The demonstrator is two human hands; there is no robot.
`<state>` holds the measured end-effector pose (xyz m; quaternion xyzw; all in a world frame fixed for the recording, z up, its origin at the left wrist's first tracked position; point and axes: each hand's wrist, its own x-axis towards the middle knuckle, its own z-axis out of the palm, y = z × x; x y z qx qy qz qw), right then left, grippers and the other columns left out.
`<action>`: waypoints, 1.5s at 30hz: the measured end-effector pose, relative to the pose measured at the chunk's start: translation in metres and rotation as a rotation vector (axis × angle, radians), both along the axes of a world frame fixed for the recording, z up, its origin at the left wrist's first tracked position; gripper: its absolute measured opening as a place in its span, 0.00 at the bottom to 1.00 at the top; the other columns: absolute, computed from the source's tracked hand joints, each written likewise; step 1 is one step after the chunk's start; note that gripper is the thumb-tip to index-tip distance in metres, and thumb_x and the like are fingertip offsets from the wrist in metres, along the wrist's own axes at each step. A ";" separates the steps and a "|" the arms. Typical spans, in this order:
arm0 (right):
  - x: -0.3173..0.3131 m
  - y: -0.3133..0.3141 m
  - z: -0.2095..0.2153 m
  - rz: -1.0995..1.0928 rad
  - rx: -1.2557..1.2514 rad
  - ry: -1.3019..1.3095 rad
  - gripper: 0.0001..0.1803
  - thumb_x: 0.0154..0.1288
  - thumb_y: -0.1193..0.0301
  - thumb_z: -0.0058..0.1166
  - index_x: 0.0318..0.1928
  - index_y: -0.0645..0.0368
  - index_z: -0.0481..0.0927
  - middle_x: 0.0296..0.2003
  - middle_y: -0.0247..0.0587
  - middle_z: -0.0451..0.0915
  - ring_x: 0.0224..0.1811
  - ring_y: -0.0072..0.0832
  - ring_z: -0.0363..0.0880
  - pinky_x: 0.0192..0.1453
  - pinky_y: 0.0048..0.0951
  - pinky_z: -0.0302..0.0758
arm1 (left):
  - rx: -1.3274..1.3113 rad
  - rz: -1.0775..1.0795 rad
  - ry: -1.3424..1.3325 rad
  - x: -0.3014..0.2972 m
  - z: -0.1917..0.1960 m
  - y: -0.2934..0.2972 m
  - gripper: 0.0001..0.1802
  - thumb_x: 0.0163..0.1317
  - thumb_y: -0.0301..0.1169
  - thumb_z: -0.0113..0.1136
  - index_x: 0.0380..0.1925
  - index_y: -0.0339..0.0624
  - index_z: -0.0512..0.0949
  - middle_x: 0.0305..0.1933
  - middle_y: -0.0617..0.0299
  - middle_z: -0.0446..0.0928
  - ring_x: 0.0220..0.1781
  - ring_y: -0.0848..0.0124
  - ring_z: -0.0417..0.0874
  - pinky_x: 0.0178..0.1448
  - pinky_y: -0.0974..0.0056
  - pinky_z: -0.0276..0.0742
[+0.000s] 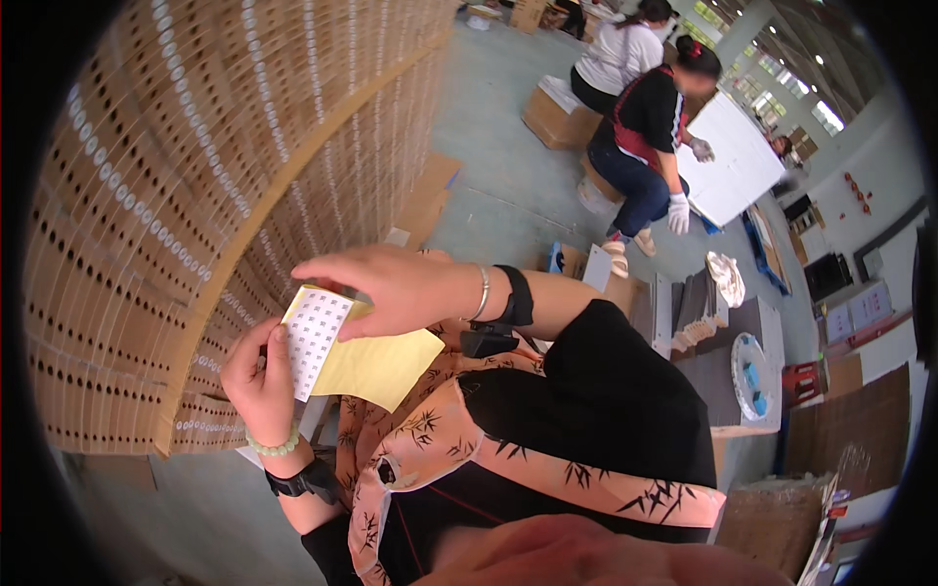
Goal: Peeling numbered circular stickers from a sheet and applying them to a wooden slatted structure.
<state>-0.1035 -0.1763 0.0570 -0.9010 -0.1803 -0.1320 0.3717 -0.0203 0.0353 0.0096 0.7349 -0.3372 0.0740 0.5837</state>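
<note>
A white sticker sheet printed with rows of small dark marks is held up before me, and its yellow backing paper hangs out to the right. My left hand pinches the sheet's left edge, thumb against the printed face. Over its upper right side lies my right hand, thumb at the printed edge and fingers reaching across the top; its fingertips are partly hidden. Close on the left rises a tall stack of brown cardboard with rows of dark holes and columns of white round stickers.
Two people sit on cardboard boxes farther off, by a large white panel. To my right, a grey stack bears a round white tray with blue items. A wrapped box stands at the lower right.
</note>
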 end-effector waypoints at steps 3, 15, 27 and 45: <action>-0.018 -0.002 -0.025 0.037 0.073 0.208 0.44 0.52 0.72 0.62 0.70 0.52 0.58 0.55 0.52 0.76 0.52 0.50 0.77 0.54 0.43 0.75 | -0.154 -0.064 0.249 0.000 -0.035 -0.010 0.07 0.65 0.24 0.59 0.38 0.30 0.81 0.32 0.63 0.80 0.31 0.79 0.73 0.35 0.73 0.69; -0.015 -0.035 -0.085 -0.144 0.112 0.135 0.38 0.58 0.79 0.52 0.70 0.51 0.60 0.44 0.51 0.80 0.40 0.46 0.81 0.43 0.40 0.75 | -0.241 -0.006 0.471 0.015 -0.132 -0.013 0.14 0.72 0.32 0.51 0.51 0.33 0.72 0.46 0.58 0.78 0.47 0.74 0.78 0.54 0.67 0.74; -0.019 -0.052 -0.135 -0.017 -0.045 -0.210 0.41 0.59 0.77 0.55 0.72 0.44 0.55 0.35 0.46 0.80 0.34 0.46 0.80 0.34 0.42 0.73 | -0.443 -0.140 0.967 -0.013 -0.115 -0.042 0.16 0.70 0.39 0.54 0.42 0.34 0.77 0.40 0.61 0.80 0.42 0.72 0.81 0.50 0.67 0.73; -0.024 -0.081 -0.125 -0.152 0.119 -0.463 0.22 0.52 0.73 0.63 0.50 0.52 0.78 0.33 0.37 0.79 0.34 0.38 0.80 0.34 0.37 0.75 | -0.202 -0.406 1.013 -0.016 -0.096 -0.063 0.21 0.65 0.36 0.60 0.49 0.28 0.76 0.46 0.55 0.82 0.46 0.69 0.82 0.54 0.66 0.74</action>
